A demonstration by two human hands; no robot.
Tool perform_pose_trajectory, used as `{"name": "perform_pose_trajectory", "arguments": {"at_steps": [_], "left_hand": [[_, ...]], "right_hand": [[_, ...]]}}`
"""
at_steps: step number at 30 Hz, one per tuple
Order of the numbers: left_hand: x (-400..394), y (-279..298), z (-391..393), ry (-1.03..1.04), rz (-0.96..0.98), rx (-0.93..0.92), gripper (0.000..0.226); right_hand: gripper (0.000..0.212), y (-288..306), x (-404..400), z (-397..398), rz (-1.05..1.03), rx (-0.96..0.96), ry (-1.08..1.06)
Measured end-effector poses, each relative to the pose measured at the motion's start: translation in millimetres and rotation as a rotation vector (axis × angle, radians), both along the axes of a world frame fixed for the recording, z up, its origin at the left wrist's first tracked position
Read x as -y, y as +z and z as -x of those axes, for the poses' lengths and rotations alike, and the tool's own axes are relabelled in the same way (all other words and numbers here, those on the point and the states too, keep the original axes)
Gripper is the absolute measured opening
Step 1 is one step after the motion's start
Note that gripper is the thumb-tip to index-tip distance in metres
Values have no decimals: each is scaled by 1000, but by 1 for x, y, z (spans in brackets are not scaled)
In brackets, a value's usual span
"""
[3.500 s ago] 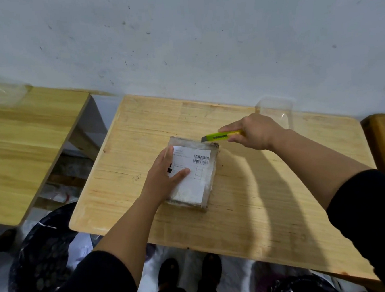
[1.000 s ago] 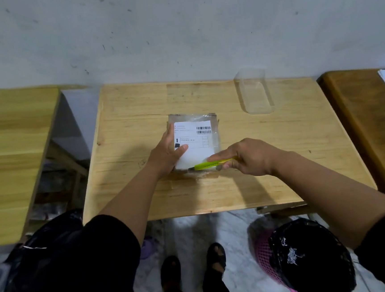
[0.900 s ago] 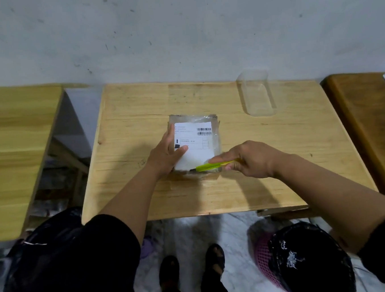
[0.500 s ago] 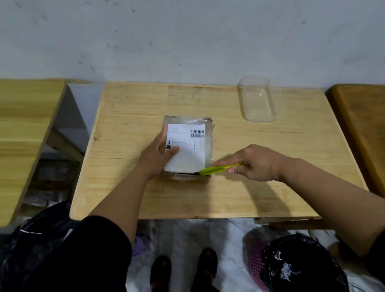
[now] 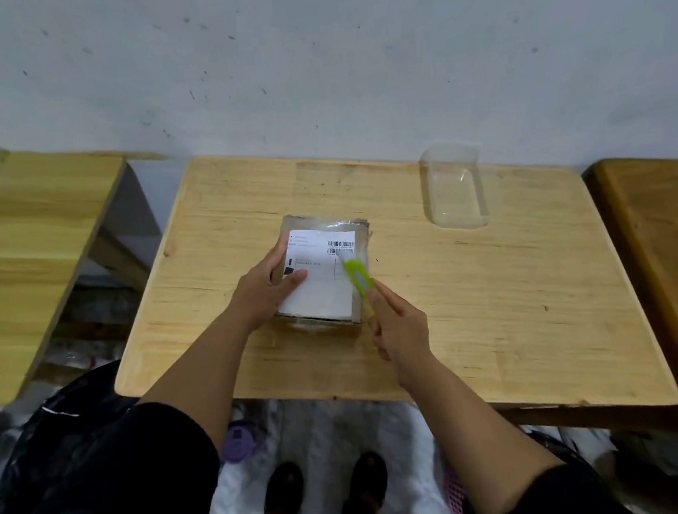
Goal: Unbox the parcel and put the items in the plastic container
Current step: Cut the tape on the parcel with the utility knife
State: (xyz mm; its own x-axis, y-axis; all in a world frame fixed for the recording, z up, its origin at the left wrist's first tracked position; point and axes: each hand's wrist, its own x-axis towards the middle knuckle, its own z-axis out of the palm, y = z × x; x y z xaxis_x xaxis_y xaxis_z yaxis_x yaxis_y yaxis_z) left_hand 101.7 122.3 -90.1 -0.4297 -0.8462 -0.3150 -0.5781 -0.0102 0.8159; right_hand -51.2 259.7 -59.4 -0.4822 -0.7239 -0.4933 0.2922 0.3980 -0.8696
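Note:
A small cardboard parcel (image 5: pixel 325 282) wrapped in clear tape, with a white shipping label on top, lies in the middle of the wooden table (image 5: pixel 477 306). My left hand (image 5: pixel 264 292) holds its left side, thumb lying on the label. My right hand (image 5: pixel 396 325) grips a yellow-green utility knife (image 5: pixel 357 275). The knife points away from me along the parcel's right edge, its tip near the barcode. The clear plastic container (image 5: pixel 454 187) stands at the back right of the table.
A second wooden table (image 5: pixel 28 243) stands to the left, and a darker one (image 5: pixel 665 253) to the right. Below the table's front edge are black bin bags (image 5: pixel 59 453), a pink basket (image 5: pixel 458 496) and my feet (image 5: pixel 325 491). A grey wall runs behind.
The knife was lying across the parcel's near edge. My right hand has turned it and brought it up along the right edge. My left hand stays on the parcel.

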Motion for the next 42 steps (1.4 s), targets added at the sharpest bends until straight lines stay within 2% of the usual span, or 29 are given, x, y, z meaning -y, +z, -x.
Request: {"name": "perform_pose_trajectory", "arguments": {"at_steps": [4, 7, 16, 24, 30, 36, 42], "left_hand": [[1, 1, 1, 2, 6, 5, 70], [1, 0, -1, -3, 3, 5, 70], [1, 0, -2, -5, -3, -15, 71], [1, 3, -1, -61, 31, 32, 69], [0, 2, -1, -76, 15, -5, 65], [-5, -4, -3, -35, -27, -109, 63], [-5, -5, -2, -18, -13, -117, 66]], "right_hand": [[25, -4, 0, -4, 35, -101, -4], [47, -5, -1, -7, 94, -107, 72], [49, -6, -8, -3, 41, -87, 236], [48, -15, 5, -21, -4, -459, 211], [71, -15, 27, -29, -171, -568, 175], [64, -17, 34, -40, -224, -677, 119], [58, -20, 37, -45, -257, -738, 57]]}}
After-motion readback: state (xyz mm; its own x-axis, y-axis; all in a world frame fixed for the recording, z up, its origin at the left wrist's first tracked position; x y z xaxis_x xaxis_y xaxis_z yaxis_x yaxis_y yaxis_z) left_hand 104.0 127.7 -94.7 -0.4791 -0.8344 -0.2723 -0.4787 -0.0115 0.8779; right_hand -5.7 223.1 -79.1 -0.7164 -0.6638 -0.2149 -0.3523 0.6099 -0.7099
